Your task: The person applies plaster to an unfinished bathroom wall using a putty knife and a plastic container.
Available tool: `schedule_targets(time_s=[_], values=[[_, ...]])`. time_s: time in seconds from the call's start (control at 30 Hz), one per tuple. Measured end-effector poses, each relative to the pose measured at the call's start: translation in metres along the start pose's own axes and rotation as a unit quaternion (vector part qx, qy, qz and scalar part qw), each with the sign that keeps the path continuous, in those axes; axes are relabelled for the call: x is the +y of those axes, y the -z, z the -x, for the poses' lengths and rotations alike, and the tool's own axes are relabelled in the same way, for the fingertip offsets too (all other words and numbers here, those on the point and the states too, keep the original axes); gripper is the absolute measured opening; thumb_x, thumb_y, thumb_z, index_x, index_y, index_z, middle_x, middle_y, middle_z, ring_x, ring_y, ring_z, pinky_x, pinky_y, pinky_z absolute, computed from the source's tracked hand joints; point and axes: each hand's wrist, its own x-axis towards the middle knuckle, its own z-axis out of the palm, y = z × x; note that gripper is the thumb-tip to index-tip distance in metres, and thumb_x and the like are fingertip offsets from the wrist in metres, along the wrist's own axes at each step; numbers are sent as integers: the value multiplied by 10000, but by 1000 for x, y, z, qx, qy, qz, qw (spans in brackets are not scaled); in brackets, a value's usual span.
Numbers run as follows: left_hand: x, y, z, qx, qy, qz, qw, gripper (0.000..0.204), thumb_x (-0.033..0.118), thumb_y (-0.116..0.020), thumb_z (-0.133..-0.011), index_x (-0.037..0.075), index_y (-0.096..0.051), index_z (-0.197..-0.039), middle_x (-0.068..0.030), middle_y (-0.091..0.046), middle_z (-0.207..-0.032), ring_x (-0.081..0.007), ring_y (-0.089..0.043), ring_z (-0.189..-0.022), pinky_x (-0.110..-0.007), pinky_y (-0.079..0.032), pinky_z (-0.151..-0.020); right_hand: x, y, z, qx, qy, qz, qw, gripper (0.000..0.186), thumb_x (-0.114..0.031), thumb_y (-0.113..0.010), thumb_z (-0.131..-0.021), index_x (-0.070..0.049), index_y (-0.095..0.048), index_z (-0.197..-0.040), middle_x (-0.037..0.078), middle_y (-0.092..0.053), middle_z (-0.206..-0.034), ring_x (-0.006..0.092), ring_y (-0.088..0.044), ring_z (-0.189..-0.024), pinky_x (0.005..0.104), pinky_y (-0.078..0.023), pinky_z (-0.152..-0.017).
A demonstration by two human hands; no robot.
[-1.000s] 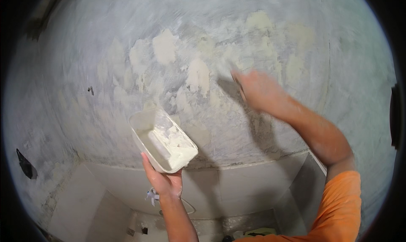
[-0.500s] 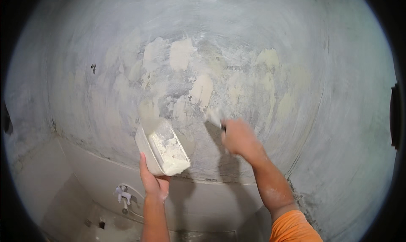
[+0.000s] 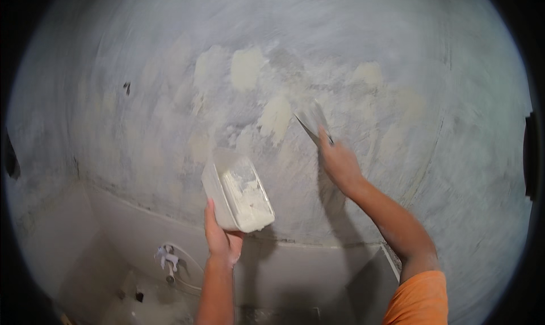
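Gripping the scraper [image 3: 317, 119] in your right hand [image 3: 340, 163], right of centre, angle its blade low and press evenly; your left hand [image 3: 222, 237], half-curled, supports the putty tub [image 3: 214, 191] just below centre.

A grey wall [image 3: 363, 24] bore cream patches [image 3: 247, 69] across its middle and a small dark mark [image 3: 126, 87] toward its left edge. Pale tiles [image 3: 145, 211] ran along its lower edge, carrying a white tap [image 3: 165, 258] above a dim floor [image 3: 164, 311]; soft shadows [image 3: 335, 208] crossed both surfaces.
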Motion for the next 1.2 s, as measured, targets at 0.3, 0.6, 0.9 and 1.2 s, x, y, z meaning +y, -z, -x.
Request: schedule_targets(time_s=[0.3, 0.6, 0.9, 1.2], values=[[4, -7, 20, 66, -100, -31, 992, 711, 571, -370, -1037, 39, -380, -1508, -143, -495, -1462, -308, -542, -1302, -482, -490, -1035, 24, 24, -25, 43, 52, -71, 995, 405, -88, -554, -893, -49, -637, -1288, 252, -701, -1050, 413, -671, -968, 512, -541, -822], [4, 7, 19, 125, -78, -44, 988, 675, 530, -390, -1049, 36, -372, -1509, -129, -491, -1463, -283, -524, -1319, -457, -461, -1066, -68, -159, 3, -108, -38, -148, 982, 673, -30, -473, -935, 66, -228, -1555, 313, -653, -900, 449, -672, -851, 499, -548, -755], [6, 66, 26, 210, -60, -76, 973, 653, 523, -374, -1054, 66, -370, -1520, -141, -489, -1469, -309, -527, -1318, -496, -477, -1043, -45, -130, -14, -43, -54, -231, 970, 510, -95, -498, -953, -19, -482, -1457, 268, -701, -965, 433, -684, -863, 522, -538, -767], [10, 126, 4, 123, -43, -40, 991, 624, 461, -414, -1065, -5, -396, -1480, -161, -517, -1441, -318, -523, -1321, -476, -445, -1095, -85, -257, 78, -126, -14, -219, 967, 696, -2, -548, -869, -52, -380, -1543, 255, -676, -878, 348, -673, -779, 447, -539, -724]])
